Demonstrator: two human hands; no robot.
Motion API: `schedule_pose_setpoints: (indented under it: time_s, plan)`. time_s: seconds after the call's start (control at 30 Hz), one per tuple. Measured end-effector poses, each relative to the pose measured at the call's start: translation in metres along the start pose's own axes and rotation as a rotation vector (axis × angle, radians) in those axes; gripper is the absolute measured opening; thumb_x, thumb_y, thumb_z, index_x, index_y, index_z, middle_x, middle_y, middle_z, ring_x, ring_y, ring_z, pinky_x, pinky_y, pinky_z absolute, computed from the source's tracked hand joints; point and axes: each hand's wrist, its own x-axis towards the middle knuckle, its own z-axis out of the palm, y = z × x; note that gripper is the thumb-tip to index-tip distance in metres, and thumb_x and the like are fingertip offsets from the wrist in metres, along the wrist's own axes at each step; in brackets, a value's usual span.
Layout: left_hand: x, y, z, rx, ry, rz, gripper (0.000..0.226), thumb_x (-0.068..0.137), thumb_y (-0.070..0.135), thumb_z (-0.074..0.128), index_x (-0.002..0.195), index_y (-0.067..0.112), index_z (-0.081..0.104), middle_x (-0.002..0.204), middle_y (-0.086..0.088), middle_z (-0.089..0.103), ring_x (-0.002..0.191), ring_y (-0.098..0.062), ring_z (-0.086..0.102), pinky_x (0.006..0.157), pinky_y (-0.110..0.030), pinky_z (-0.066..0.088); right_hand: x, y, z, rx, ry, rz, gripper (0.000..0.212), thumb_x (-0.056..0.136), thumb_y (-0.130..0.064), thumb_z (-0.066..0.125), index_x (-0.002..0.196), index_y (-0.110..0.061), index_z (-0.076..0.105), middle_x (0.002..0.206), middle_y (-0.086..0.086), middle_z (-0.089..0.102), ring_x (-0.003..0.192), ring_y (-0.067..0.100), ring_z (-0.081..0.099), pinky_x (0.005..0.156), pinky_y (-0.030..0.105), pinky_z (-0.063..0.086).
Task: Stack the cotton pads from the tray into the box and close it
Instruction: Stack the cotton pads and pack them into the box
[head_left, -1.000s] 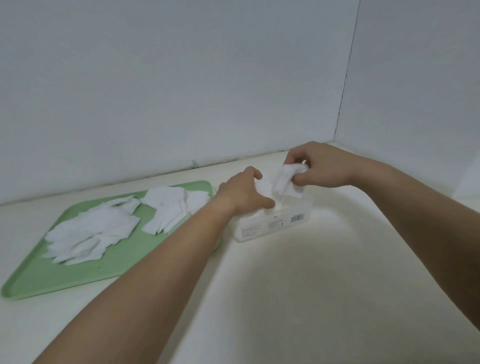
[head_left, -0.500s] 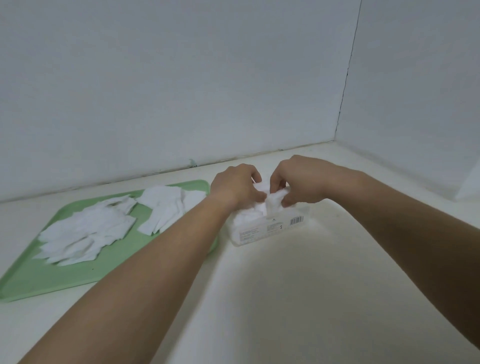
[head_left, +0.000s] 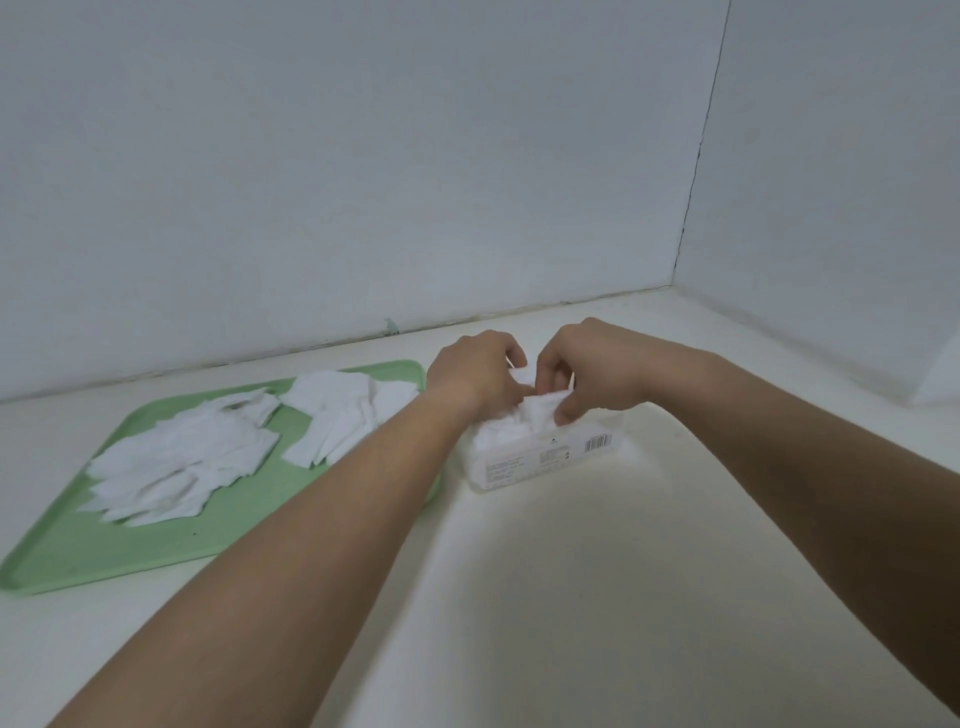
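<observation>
Two pale walls, the far wall (head_left: 337, 182) and the right wall (head_left: 831, 182), meet in a corner at the far right and close the scene on those two sides. The cream table (head_left: 597, 597) runs up to both. Its near and right stretches lie open, crossed only by the two bare forearms, which are cut off by the lower edge of the view.

The green tray (head_left: 104, 551) lies on the left half of the table. Its left corner comes close to the edge of the view, and the left forearm covers its right rim. Loose cotton pads (head_left: 176, 462) are heaped on it in two overlapping white piles, a wide one at the left and a smaller one toward the far right corner. Single pads are hard to tell apart.

The box (head_left: 540, 460), clear with a printed label and barcode on its near side, stands on the table just right of the tray, well out from both walls. Its top and far side are hidden by the hands, so no lid can be made out.

A wad of pads (head_left: 540, 410) bulges from the top of the box. The left hand (head_left: 475, 374) curls over the wad's left part, fingers bent down into it, fingertips hidden. The right hand (head_left: 587, 369) pinches the right part between thumb and bent fingers. The two hands nearly touch.
</observation>
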Motion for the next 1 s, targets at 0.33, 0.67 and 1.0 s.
schedule_pose_setpoints:
  time_s: [0.33,0.67,1.0]
  plan:
    - [-0.009,-0.01,-0.005,-0.067,-0.095,0.065,0.048,0.08,0.05,0.075,0.125,0.036,0.066,0.127,0.014,0.067,0.108,-0.011,0.063,0.089,-0.029,0.05,0.005,-0.008,0.013,-0.071,0.103,0.044,0.023,0.078,-0.02,0.082,0.079,-0.027,0.06,0.091,-0.009,0.061,0.088,0.017,0.062,0.075,0.031,0.052]
    - [-0.061,-0.057,-0.037,-0.342,0.096,0.066,0.023,0.096,0.03,0.06,0.117,0.03,0.071,0.12,0.018,0.069,0.118,-0.004,0.06,0.1,-0.023,0.043,-0.001,-0.038,-0.012,0.049,0.227,0.006,0.029,0.089,-0.009,0.052,0.086,-0.032,0.069,0.095,-0.012,0.067,0.08,0.006,0.062,0.074,0.026,0.051]
    - [-0.116,-0.156,-0.08,-0.509,0.294,-0.14,0.014,0.09,0.017,0.067,0.082,0.025,0.075,0.083,0.011,0.076,0.082,-0.009,0.071,0.075,-0.024,0.049,0.033,-0.134,0.022,0.263,0.234,-0.174,0.031,0.088,-0.003,0.05,0.082,-0.027,0.069,0.08,-0.015,0.062,0.069,0.002,0.062,0.063,0.012,0.047]
